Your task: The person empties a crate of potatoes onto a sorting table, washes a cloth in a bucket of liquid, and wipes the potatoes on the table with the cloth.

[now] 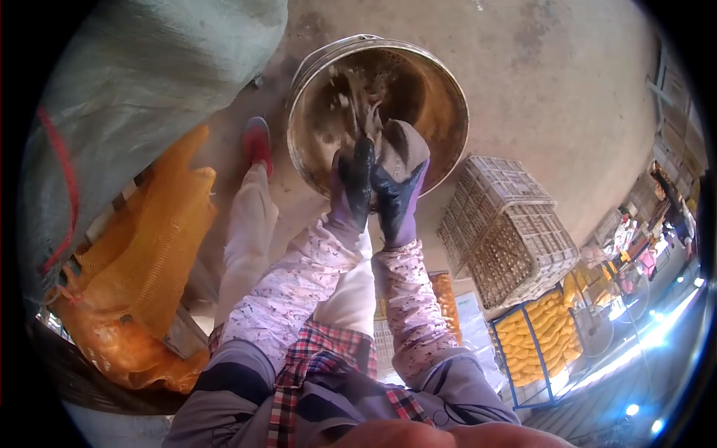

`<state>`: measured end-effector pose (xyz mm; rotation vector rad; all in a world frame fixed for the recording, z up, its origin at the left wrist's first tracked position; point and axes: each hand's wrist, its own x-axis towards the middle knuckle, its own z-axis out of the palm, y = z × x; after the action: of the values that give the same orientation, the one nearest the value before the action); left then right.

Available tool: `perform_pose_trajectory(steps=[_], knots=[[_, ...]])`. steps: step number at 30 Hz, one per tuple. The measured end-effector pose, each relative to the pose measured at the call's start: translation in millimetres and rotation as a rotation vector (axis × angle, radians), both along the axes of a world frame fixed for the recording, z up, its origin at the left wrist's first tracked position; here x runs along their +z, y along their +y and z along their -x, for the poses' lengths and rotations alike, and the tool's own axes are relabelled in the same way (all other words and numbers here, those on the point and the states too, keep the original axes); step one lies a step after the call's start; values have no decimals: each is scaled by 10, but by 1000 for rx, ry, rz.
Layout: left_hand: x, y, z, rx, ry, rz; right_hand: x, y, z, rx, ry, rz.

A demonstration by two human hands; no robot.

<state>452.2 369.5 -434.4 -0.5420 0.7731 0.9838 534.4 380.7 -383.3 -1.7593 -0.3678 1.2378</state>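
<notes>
Both my hands wear dark-palmed gloves with purple cuffs and are held over a round metal bucket. My right hand is closed around a grey-brown, rounded, wet-looking thing; whether it is a cloth or a scoop I cannot tell. Close beside it, my left hand has its fingers pressed together, and what they grip is hidden. Brownish liquid streaks and splashes beyond my fingertips inside the bucket. The bucket's inner wall is stained brown.
Two whitish plastic crates stand right of the bucket. An orange mesh sack and a large grey-green covered bulk are at left. My red shoe is near the bucket. Yellow sacks fill a blue-framed rack at lower right.
</notes>
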Motion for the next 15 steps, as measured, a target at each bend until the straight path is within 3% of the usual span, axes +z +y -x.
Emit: perform_pose_trajectory(steps=[3,5,6,7,9,11,13,15], knots=[[-51,54,-5,142,-249,64,-57,9,-3,-34,-29,-59],[-90,78,68,304,-738,240,-19,65,-61,-15,27,-30],[-118,117,78,326,-861,307,48,145,-79,8,59,-22],[-143,150,29,54,-312,-88,58,192,-46,-100,140,-19],[-38,217,26,29,-114,-14,-28,132,-140,189,-75,-43],[-15,251,33,-9,8,-49,-93,113,-220,212,24,-9],[-112,228,46,-59,49,-192,-67,203,-262,-35,429,87],[-215,221,76,-198,261,-306,-25,273,-361,158,398,99]])
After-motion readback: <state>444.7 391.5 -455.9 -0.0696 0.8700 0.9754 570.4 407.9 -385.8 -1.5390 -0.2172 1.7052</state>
